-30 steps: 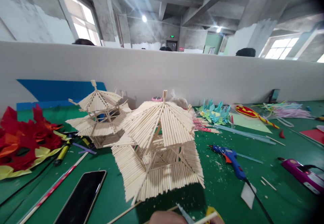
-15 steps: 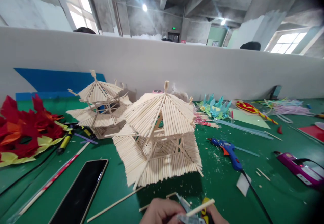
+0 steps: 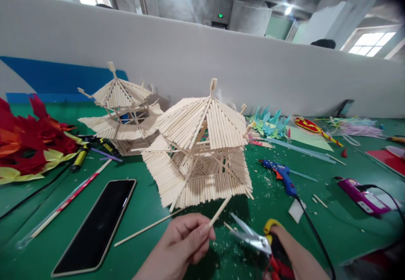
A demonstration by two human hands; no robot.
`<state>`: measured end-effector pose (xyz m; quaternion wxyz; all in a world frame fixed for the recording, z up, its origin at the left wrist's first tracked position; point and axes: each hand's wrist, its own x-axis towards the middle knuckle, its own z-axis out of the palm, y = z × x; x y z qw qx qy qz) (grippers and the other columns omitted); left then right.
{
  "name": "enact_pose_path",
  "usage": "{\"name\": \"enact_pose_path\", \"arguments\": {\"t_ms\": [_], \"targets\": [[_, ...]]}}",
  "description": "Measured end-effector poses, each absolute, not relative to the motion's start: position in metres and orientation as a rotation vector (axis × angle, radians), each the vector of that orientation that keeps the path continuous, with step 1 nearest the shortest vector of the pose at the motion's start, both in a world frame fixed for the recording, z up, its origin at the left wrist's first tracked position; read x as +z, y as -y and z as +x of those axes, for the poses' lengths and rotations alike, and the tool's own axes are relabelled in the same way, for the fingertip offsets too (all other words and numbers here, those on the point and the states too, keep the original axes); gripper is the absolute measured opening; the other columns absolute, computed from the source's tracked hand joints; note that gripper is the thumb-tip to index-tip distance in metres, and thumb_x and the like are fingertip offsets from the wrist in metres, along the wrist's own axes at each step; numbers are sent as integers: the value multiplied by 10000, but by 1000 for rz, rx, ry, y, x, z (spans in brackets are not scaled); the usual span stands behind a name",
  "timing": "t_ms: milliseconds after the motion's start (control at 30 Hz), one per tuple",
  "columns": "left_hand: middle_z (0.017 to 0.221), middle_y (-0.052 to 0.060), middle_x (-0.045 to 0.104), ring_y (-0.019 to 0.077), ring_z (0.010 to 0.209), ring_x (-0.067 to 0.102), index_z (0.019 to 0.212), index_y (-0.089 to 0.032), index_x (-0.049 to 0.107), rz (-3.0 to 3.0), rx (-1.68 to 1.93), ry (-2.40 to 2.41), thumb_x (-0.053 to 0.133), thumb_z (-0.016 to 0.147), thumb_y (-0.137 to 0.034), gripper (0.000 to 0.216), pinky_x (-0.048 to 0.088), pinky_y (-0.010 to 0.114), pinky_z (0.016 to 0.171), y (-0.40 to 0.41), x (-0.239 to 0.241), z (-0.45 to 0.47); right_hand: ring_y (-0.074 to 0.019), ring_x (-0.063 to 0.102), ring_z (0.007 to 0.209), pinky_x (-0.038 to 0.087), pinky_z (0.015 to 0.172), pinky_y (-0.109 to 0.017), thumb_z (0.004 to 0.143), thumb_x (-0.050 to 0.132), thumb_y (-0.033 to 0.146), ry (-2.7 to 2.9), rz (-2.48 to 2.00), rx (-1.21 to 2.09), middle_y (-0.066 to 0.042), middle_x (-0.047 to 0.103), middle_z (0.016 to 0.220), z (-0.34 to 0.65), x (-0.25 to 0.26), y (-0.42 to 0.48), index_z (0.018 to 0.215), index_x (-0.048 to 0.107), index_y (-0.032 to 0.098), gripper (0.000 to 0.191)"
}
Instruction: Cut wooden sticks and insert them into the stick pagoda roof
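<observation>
My left hand [image 3: 180,246] is closed in a pinch on a thin wooden stick [image 3: 220,210] that points up toward the lower eave of a two-tier pavilion model built of wooden sticks [image 3: 199,149]. My right hand [image 3: 289,257] grips cutting pliers [image 3: 256,240] with yellow and red handles, their metal jaws pointing left toward the stick. A second stick pavilion [image 3: 118,107] stands behind and to the left.
A black phone [image 3: 98,225] lies at the front left on the green table [image 3: 47,254]. Red and yellow paper flowers [image 3: 28,143] are far left. A blue glue gun [image 3: 281,174], a purple tool [image 3: 362,195], loose sticks and paper crafts lie to the right. A white partition [image 3: 202,56] runs behind.
The view tilted down and both hands rose into sight. My left hand lifted the stick toward the pavilion's eave, apart from the pliers.
</observation>
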<state>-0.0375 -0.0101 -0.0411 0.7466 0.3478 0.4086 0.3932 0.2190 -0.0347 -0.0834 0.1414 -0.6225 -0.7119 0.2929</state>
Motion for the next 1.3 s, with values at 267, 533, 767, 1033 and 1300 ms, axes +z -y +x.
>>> {"name": "enact_pose_path", "arguments": {"t_ms": [267, 533, 767, 1033, 1300], "targets": [[522, -75, 381, 94, 503, 319, 801, -116, 653, 1106, 694, -1188, 469, 816, -353, 300, 232, 221, 476, 20, -46, -28, -295, 608, 960, 493, 801, -424, 725, 580, 384, 2260, -1740, -91, -171, 618, 1074, 258, -87, 18, 1094, 528, 121, 456], [658, 38, 637, 157, 600, 584, 712, -161, 584, 2219, 493, -1305, 327, 863, -123, 301, 424, 250, 567, 30, -57, -22, -182, 591, 766, 355, 752, -345, 881, 444, 242, 2547, -1013, -214, -23, 683, 835, 166, -45, 19, 1039, 598, 206, 223], [712, 105, 653, 243, 600, 593, 839, -136, 615, 2437, 378, -1389, 349, 778, -63, 283, 455, 360, 545, 26, -62, -28, -157, 445, 569, 252, 568, -292, 947, 309, 228, 2474, -1020, -52, -8, 568, 616, 151, -68, 6, 931, 614, 167, 311], [745, 98, 681, 251, 634, 634, 900, -147, 632, 2433, 258, -1525, 396, 736, -7, 320, 503, 385, 597, 25, -70, -29, -153, 461, 599, 260, 583, -290, 953, 302, 246, 2437, -1131, 113, -13, 568, 635, 142, -81, 9, 868, 609, 179, 326], [732, 125, 680, 258, 627, 636, 918, -112, 633, 2412, 266, -1579, 367, 738, 10, 343, 496, 394, 605, 26, -75, -26, -155, 447, 563, 229, 569, -293, 943, 312, 226, 2381, -1177, 153, -18, 556, 598, 135, -98, 13, 797, 606, 171, 333]]}}
